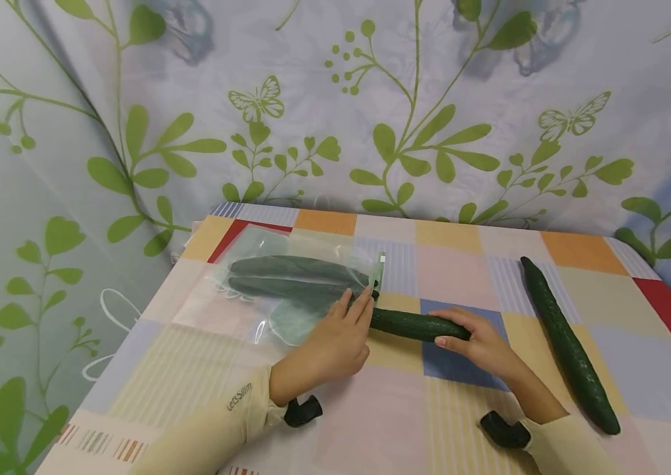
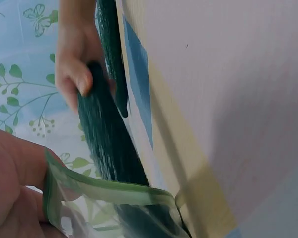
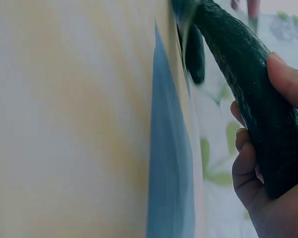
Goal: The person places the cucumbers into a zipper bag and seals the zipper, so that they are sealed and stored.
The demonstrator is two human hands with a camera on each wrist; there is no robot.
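So, two cucumbers [image 1: 293, 266] inside the bag [image 1: 292, 322], left hand [image 1: 338, 340] closed on its rim [image 2: 109, 186], right hand [image 1: 482, 338] around another cucumber [image 1: 406, 325].

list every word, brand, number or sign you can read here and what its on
"LetsSlim", final letters slightly blurred: left sleeve.
White patch at the bag's mouth: too small to tell whether it bears text.
No readable text on the cucumbers.

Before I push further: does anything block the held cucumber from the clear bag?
Nothing visible blocks it: the held cucumber passes the green edge of the clear bag. Two bagged cucumbers may leave it less room; the left hand hides its front end in the head view.
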